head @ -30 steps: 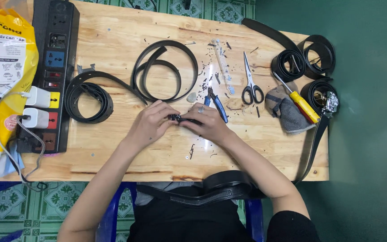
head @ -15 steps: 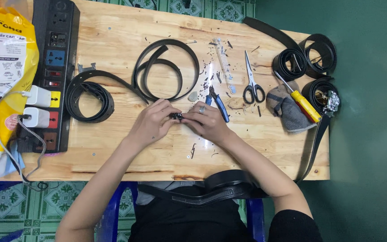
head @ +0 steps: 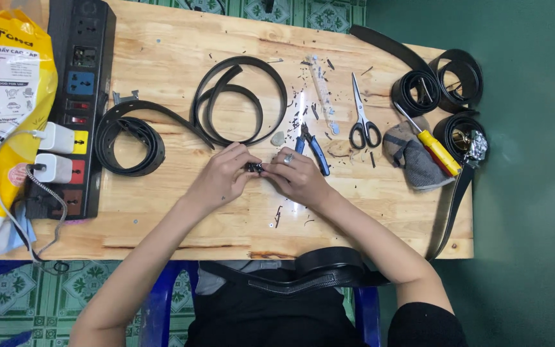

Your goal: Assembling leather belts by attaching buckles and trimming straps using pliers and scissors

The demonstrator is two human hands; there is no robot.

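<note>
My left hand (head: 223, 177) and my right hand (head: 297, 177) meet at the middle of the wooden table (head: 181, 58). Between their fingertips both pinch a small dark buckle part (head: 254, 168). A ring shows on a finger of my right hand. Just beyond the hands a long black belt (head: 226, 106) lies in loose loops, its left end coiled. Blue-handled pliers (head: 311, 148) lie right behind my right hand. Another black belt (head: 316, 266) rests across my lap at the table's near edge.
A black power strip (head: 81, 83) with white chargers lies at the left beside a yellow bag (head: 8, 96). Scissors (head: 361, 115), a yellow-handled screwdriver (head: 435, 148), a grey cloth (head: 412, 157) and several coiled black belts (head: 448, 83) sit at the right. Small black scraps litter the middle.
Both hands stay together on the small buckle part, with only slight finger shifts. Nothing else on the table has moved.
</note>
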